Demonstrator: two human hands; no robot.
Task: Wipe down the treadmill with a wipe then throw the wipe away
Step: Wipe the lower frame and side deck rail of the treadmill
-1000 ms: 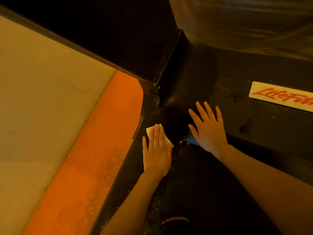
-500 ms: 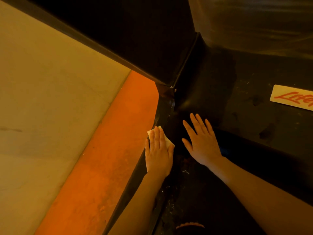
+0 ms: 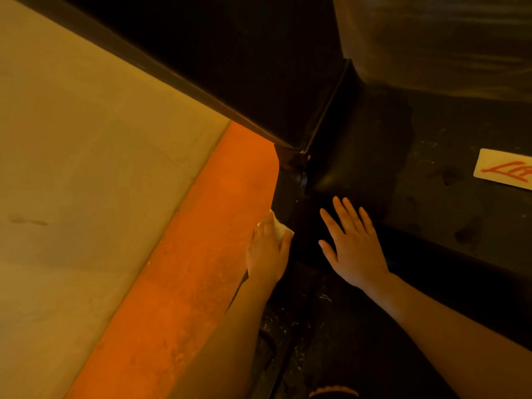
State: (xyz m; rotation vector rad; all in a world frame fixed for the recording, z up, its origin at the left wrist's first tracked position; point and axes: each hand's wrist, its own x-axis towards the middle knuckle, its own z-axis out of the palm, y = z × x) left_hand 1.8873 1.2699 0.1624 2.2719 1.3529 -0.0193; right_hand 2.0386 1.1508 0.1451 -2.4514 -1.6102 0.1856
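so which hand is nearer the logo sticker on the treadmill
Right. The right hand lies flat on the black treadmill, left of the logo sticker; the left hand, pressing the wipe, is farther left.

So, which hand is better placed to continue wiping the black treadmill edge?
The left hand: it already presses the white wipe on the black treadmill edge. The right hand lies flat and holds nothing.
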